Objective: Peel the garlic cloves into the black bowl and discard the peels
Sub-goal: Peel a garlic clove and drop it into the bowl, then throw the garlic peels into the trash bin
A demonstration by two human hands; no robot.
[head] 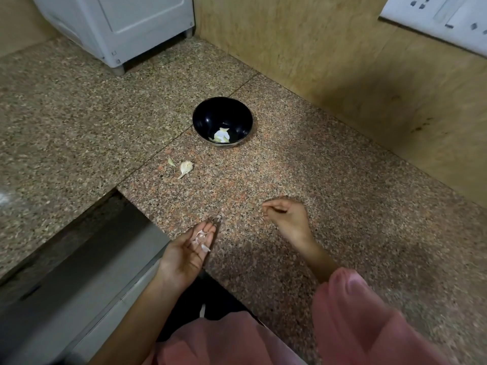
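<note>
Head view, worktop from above. Speckled granite counter (pixel 303 159) fills the field, with a white appliance (pixel 123 25) standing at its far left corner and a white socket panel (pixel 445 19) on the wall at far right.

Black bowl (pixel 208 114) sits upright at centre-far; pale peeled cloves (pixel 222 135) lie in its bottom.

Left hand (pixel 188 252), near the counter's front edge, is turned palm up with the fingers relaxed and slightly cupped. It grasps nothing; thin peels (pixel 201 242) simply rest on the fingers.

Right hand (pixel 288 219), apart from the left and farther right, has its fingers curled, with thumb and forefinger tips brought together. Whether a scrap is pinched between them cannot be made out.

One unpeeled garlic clove (pixel 186 166) lies on the counter between the left hand and the bowl, short of the bowl and to its left. A small fragment (pixel 171 162) lies just beside it.

Key relation: the clove lies ahead of both hands and almost directly beyond the left one, so the left is the nearer — but it is laden with peels. The right would reach diagonally forward and leftward. The clove's long axis runs obliquely, bulb end toward the bowl and tapered tail pointing near-left — toward the left hand's side.
</note>
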